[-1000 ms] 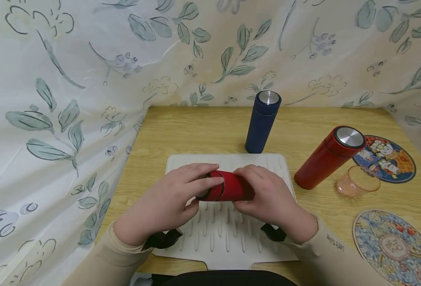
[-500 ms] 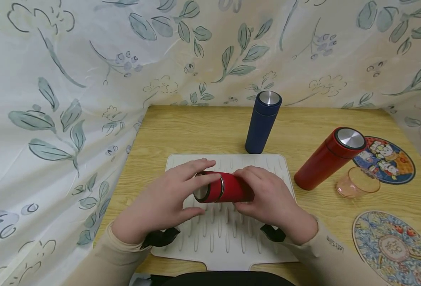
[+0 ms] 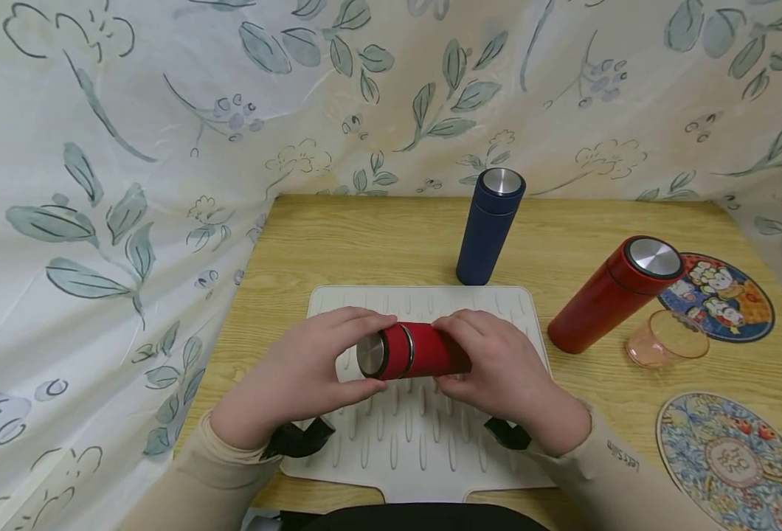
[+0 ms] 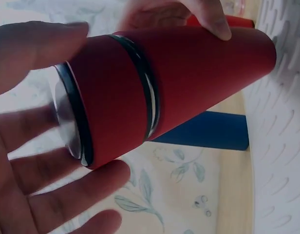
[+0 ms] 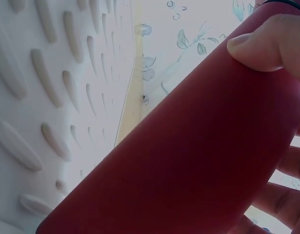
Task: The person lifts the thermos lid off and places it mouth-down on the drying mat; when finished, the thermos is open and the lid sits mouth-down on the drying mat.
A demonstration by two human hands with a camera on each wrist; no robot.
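Observation:
A red thermos is held lying nearly sideways above the white ribbed mat, its lid pointing left. My right hand grips the body, thumb on the near side and fingers over the far side. My left hand is at the lid, with fingertips at its far edge and thumb at its near edge. In the left wrist view, the left fingers are spread around the lid's steel end. A dark, shiny ring shows between lid and body.
The white mat lies on the wooden table. Behind it stands a blue thermos. To the right are another red thermos, a clear pinkish cup and two round patterned coasters, one dark, one pale.
My left hand has turned about the lid: its fingers lay over it, the thumb moved off, and now fingertips and thumb are at its edges. The right hand stays put.

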